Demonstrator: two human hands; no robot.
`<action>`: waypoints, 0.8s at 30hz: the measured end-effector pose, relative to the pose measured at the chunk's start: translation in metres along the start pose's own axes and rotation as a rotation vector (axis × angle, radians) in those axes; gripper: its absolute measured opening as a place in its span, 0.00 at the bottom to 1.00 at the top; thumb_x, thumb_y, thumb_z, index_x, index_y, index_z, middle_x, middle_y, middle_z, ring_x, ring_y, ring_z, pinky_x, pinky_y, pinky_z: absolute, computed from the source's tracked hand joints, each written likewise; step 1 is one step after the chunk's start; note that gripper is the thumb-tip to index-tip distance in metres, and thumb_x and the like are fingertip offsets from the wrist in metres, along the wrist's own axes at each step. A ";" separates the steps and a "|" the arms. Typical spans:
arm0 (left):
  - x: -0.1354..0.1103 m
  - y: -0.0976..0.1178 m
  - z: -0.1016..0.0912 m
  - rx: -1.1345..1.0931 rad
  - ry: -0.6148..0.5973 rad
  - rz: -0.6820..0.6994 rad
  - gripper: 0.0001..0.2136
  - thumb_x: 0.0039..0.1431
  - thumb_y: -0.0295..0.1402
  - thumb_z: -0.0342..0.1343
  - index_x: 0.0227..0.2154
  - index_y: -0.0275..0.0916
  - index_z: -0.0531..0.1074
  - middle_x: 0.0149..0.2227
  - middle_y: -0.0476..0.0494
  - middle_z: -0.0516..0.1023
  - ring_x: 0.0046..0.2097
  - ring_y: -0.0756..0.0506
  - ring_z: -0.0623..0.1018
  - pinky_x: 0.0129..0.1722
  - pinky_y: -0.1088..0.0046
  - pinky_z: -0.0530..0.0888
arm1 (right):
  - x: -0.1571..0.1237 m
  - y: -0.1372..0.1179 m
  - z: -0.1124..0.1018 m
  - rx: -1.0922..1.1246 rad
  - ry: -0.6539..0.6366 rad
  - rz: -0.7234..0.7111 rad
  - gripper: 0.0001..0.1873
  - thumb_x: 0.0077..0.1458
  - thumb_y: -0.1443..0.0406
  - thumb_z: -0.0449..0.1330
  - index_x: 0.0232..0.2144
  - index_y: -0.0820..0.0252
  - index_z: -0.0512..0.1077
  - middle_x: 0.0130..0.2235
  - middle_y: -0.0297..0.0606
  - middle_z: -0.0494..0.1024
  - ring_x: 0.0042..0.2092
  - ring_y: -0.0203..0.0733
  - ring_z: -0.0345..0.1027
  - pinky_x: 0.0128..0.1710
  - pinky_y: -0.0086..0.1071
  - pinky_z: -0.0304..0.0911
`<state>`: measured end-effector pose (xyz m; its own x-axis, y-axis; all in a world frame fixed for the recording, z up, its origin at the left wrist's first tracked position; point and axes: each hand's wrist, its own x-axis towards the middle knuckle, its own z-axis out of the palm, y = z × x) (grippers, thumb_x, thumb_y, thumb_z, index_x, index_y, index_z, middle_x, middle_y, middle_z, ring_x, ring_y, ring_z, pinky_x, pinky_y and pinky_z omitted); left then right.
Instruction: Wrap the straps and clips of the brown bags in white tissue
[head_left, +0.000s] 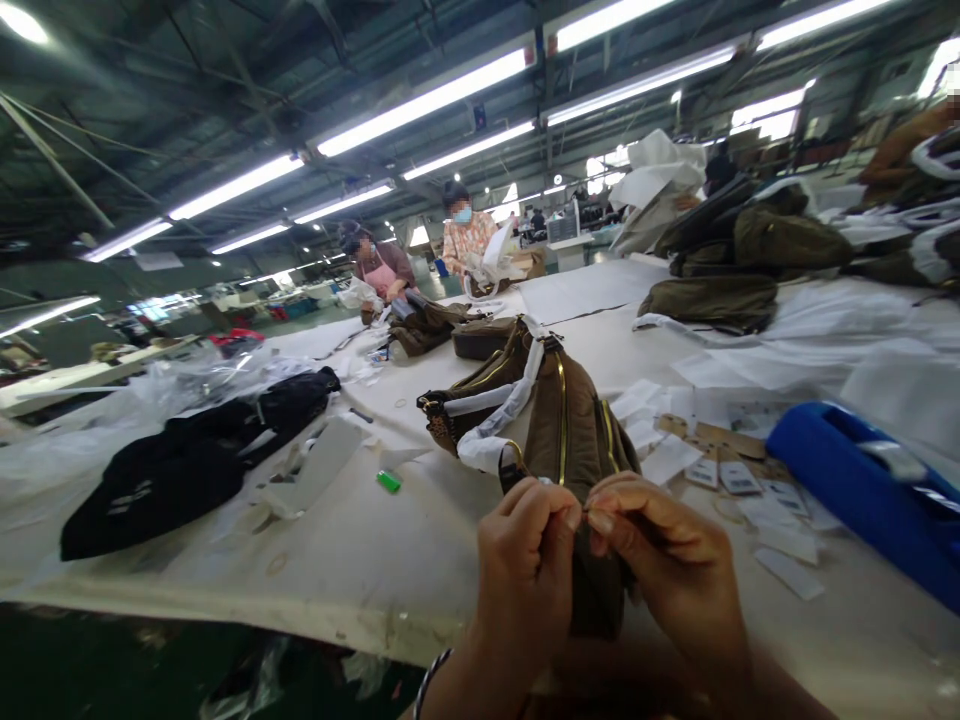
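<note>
An olive-brown bag (577,410) with yellow-gold zips lies in front of me at the table's near side. White wrapping covers its strap (517,395), and a gold ring shows near my fingers. My left hand (529,550) is closed in a pinch just over the bag. Opposite it, my right hand (667,550) pinches too, thumb against forefinger. The fingertips of both hands almost meet. Whatever sits between them is too small to make out. My hands hide the bag's lower part.
A black garment-like item (187,460) and a green lighter-like object (388,481) lie left. Paper tags (739,478) and a blue object (862,490) are at right. More brown bags (709,303) are piled behind. Two people (379,265) work across the table (360,560).
</note>
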<state>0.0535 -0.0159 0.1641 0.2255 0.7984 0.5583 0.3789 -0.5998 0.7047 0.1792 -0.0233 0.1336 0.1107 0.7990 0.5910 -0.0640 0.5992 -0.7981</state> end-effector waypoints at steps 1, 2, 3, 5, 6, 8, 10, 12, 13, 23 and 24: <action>-0.001 0.000 0.002 0.002 0.003 0.010 0.07 0.57 0.25 0.48 0.24 0.37 0.66 0.24 0.51 0.65 0.28 0.53 0.66 0.27 0.78 0.62 | -0.001 0.000 0.000 -0.001 0.004 -0.014 0.07 0.52 0.73 0.56 0.28 0.57 0.69 0.25 0.30 0.67 0.31 0.34 0.64 0.30 0.28 0.59; -0.001 0.000 0.003 0.000 0.003 0.015 0.07 0.57 0.25 0.48 0.24 0.37 0.66 0.24 0.51 0.65 0.28 0.53 0.66 0.27 0.78 0.62 | -0.002 0.000 0.000 -0.006 0.010 -0.024 0.07 0.52 0.73 0.56 0.27 0.57 0.68 0.25 0.31 0.67 0.31 0.34 0.64 0.30 0.28 0.59; -0.002 0.000 0.004 -0.004 0.002 0.017 0.07 0.57 0.25 0.47 0.24 0.37 0.66 0.24 0.51 0.65 0.28 0.53 0.66 0.27 0.78 0.62 | -0.002 0.000 0.000 -0.015 0.016 -0.028 0.07 0.52 0.73 0.56 0.27 0.57 0.68 0.25 0.31 0.67 0.31 0.34 0.63 0.30 0.28 0.59; -0.004 0.000 0.007 -0.012 0.005 0.018 0.07 0.57 0.24 0.47 0.24 0.37 0.66 0.24 0.51 0.66 0.28 0.53 0.67 0.28 0.78 0.62 | -0.003 0.000 0.000 -0.048 0.025 -0.030 0.07 0.52 0.72 0.55 0.25 0.58 0.67 0.26 0.32 0.67 0.31 0.34 0.63 0.30 0.29 0.59; -0.005 0.000 0.007 -0.012 0.008 0.016 0.08 0.57 0.24 0.47 0.24 0.37 0.66 0.24 0.51 0.66 0.28 0.53 0.67 0.28 0.78 0.63 | -0.003 0.000 0.000 -0.066 0.027 -0.033 0.07 0.52 0.72 0.55 0.24 0.59 0.67 0.26 0.32 0.67 0.31 0.35 0.63 0.30 0.29 0.59; -0.006 -0.001 0.008 -0.007 0.018 0.007 0.08 0.57 0.24 0.47 0.24 0.37 0.66 0.24 0.51 0.66 0.28 0.53 0.67 0.28 0.78 0.63 | -0.002 0.001 0.000 -0.093 0.017 -0.045 0.07 0.53 0.72 0.55 0.24 0.59 0.66 0.26 0.33 0.67 0.31 0.35 0.63 0.31 0.29 0.59; -0.006 -0.002 0.007 0.001 0.024 -0.003 0.08 0.57 0.25 0.47 0.23 0.37 0.66 0.24 0.51 0.66 0.28 0.53 0.67 0.28 0.78 0.63 | -0.002 0.003 0.002 -0.111 0.006 -0.050 0.07 0.53 0.72 0.54 0.25 0.59 0.67 0.26 0.32 0.67 0.30 0.34 0.63 0.30 0.28 0.59; -0.004 -0.004 0.006 0.013 0.017 -0.011 0.08 0.57 0.25 0.47 0.23 0.37 0.66 0.24 0.50 0.66 0.28 0.52 0.67 0.28 0.78 0.64 | -0.001 0.005 0.004 -0.126 0.010 -0.046 0.06 0.53 0.71 0.54 0.25 0.59 0.67 0.25 0.32 0.67 0.29 0.33 0.62 0.29 0.28 0.59; -0.003 -0.006 0.005 0.018 0.012 -0.018 0.08 0.57 0.26 0.48 0.23 0.37 0.66 0.24 0.50 0.66 0.28 0.52 0.68 0.28 0.78 0.64 | -0.001 0.006 0.005 -0.132 0.021 -0.038 0.07 0.53 0.70 0.54 0.24 0.60 0.67 0.25 0.32 0.67 0.28 0.33 0.62 0.29 0.28 0.59; -0.033 -0.029 -0.002 0.158 0.605 0.035 0.17 0.53 0.29 0.54 0.47 0.45 0.65 0.52 0.42 0.60 0.41 0.47 0.70 0.41 0.69 0.69 | 0.017 0.040 -0.036 -0.344 0.163 0.020 0.10 0.53 0.64 0.54 0.36 0.57 0.73 0.34 0.37 0.74 0.37 0.40 0.67 0.37 0.33 0.64; -0.035 -0.034 -0.003 0.115 0.667 -0.044 0.18 0.52 0.31 0.54 0.48 0.44 0.64 0.51 0.41 0.62 0.43 0.46 0.70 0.43 0.68 0.68 | 0.025 0.051 -0.049 -0.407 0.222 0.030 0.10 0.52 0.62 0.55 0.35 0.58 0.73 0.36 0.38 0.74 0.39 0.42 0.67 0.40 0.35 0.63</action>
<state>0.0302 -0.0235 0.1215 -0.3805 0.5963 0.7068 0.4765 -0.5286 0.7025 0.2271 0.0252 0.1017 0.3271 0.7590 0.5629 0.3195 0.4718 -0.8218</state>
